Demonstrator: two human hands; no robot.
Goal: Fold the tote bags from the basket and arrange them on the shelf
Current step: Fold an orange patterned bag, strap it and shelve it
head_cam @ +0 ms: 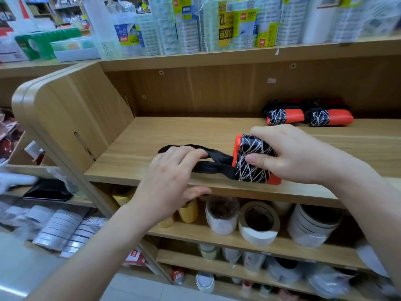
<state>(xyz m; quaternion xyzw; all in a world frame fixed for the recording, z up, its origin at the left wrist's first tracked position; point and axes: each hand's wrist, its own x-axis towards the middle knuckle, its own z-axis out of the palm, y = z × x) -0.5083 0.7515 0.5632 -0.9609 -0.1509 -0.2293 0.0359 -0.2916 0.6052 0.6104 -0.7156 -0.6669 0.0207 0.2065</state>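
Note:
A folded tote bag (253, 162), orange with a black panel of white lines, lies at the front of the wooden shelf (173, 131). My right hand (288, 155) grips the bundle, fingers over its top and thumb on its near side. Its black straps (208, 162) trail to the left across the board. My left hand (171, 179) holds the straps with curled fingers, its thumb under the shelf's front edge. Two more folded tote bags (285, 116) (329, 118) of the same pattern lie side by side at the back right of the shelf. No basket is in view.
Rolls of tape (258, 222) stand on the shelf below, with more packs on lower boards. Wrapped tape packs (225, 25) crowd the shelf above. A rounded wooden side panel (65, 114) closes the shelf on the left. Floor tiles (26, 268) show at the bottom left.

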